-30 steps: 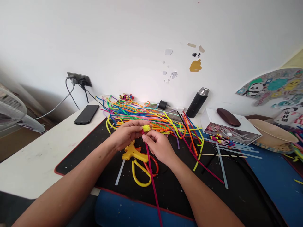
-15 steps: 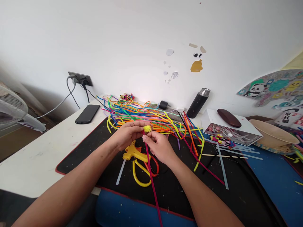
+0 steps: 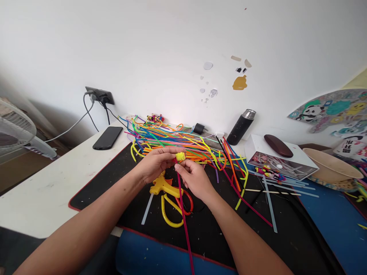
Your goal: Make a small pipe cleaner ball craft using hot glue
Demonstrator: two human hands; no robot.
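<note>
My left hand (image 3: 157, 162) pinches a small, tightly wound coil of yellow pipe cleaner (image 3: 180, 156) between thumb and fingers. Beside it, my right hand (image 3: 195, 178) is closed on a long magenta pipe cleaner (image 3: 184, 217), its thumb near the strand's upper end. That end meets the underside of the coil; how it is fixed there is hidden by the fingers. The strand hangs down past the mat's front edge. Below my hands lie a yellow glue gun (image 3: 164, 188) with a clear glue stick in it and scissors with yellow and red handles (image 3: 172, 219).
A heap of coloured pipe cleaners (image 3: 177, 142) spreads behind my hands on the black mat (image 3: 97, 187). A phone (image 3: 107, 138) lies at left. Rightward are a black flask (image 3: 241, 128), a white box (image 3: 286, 162), glue sticks (image 3: 270, 206) and a beige bowl (image 3: 332, 162).
The whole view has shifted slightly, so things sit a little lower and further right. Both hands keep their hold on the coil and the magenta pipe cleaner, with barely any finger movement.
</note>
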